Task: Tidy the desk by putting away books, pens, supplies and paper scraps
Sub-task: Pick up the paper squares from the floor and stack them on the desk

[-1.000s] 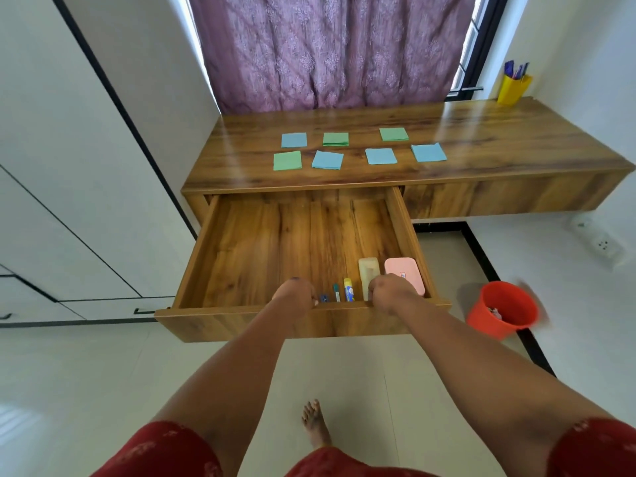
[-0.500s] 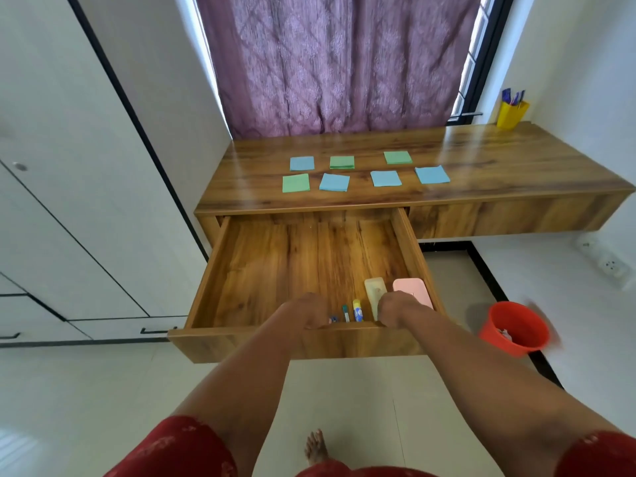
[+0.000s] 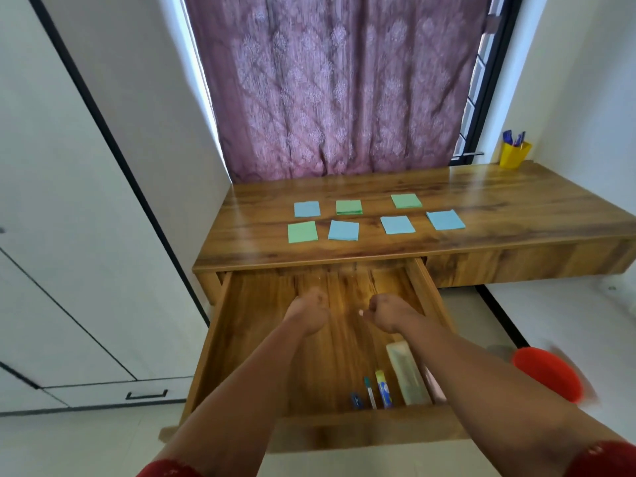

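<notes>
Head view: both hands, left (image 3: 308, 313) and right (image 3: 389, 313), hover curled and hold nothing above the open drawer (image 3: 220, 342). Seven paper squares (image 3: 343, 230) lie on the tabletop (image 3: 499, 204): four blue, three green.

We count seven paper squares on the desk (image 3: 516, 215): four blue (image 3: 306, 208), three green (image 3: 301, 232). One yellow pen cup (image 3: 513, 155) upper right, one red bin (image 3: 547, 376) lower right.

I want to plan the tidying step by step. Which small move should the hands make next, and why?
Probably reach the right hand forward to the nearest blue paper square: seven squares lie on the desk, the drawer is open, and both hands look empty.
</notes>
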